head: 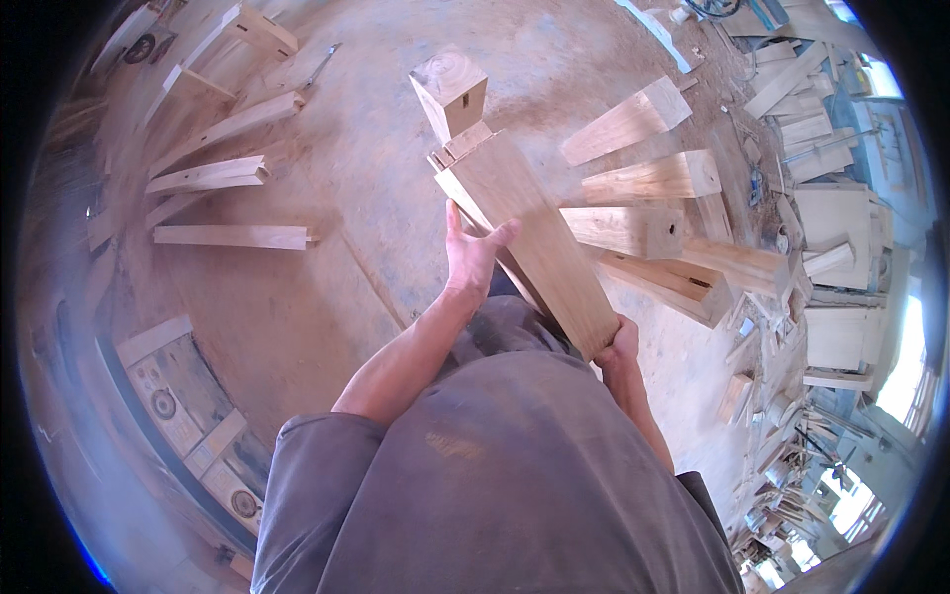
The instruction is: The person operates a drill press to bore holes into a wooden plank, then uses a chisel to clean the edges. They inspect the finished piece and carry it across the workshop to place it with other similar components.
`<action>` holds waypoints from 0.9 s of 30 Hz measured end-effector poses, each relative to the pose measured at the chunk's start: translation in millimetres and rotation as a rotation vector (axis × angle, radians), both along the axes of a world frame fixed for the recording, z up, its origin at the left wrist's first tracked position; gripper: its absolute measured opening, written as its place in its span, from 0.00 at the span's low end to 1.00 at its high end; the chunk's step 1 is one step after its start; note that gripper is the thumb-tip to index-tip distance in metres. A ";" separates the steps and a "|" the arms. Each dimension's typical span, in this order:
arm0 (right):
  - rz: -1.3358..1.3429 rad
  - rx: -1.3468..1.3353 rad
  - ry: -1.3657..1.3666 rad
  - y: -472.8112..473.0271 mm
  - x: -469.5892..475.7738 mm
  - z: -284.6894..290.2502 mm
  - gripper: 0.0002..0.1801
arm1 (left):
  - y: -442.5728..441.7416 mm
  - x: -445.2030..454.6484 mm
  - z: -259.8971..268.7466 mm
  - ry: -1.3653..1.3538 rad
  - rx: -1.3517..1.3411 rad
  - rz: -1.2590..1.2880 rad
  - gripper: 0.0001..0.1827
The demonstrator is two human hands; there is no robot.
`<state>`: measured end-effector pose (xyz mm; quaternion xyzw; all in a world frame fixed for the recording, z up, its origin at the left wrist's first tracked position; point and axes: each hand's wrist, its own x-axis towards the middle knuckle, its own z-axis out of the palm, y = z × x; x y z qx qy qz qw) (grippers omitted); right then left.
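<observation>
A wide wooden board [538, 230] with a stepped tenon [466, 146] at its far end slants across in front of me. My left hand [475, 249] grips its left edge near the far end, thumb on the broad face. My right hand [620, 343] holds its near right corner; some of those fingers are hidden underneath. Just beyond the tenon stands a square wooden post [451, 87] with a mortise slot in one side. The tenon overlaps the post in view, and I cannot tell whether they touch.
Several square timber posts, among them a mortised one [668, 286], stand to the right. Tenoned rails [234, 237] and a metal wrench [323, 65] are at left. Carved panels [174, 401] lie lower left. Wood offcuts [805, 104] and scraps crowd the right side of the dusty floor [356, 126].
</observation>
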<state>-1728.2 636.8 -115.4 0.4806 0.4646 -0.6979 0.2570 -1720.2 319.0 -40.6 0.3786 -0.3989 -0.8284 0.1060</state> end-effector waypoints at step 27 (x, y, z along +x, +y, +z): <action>0.528 -0.050 0.115 31.8 60.1 -19.8 0.20 | 2.2 289.1 66.3 -0.082 0.086 0.537 0.15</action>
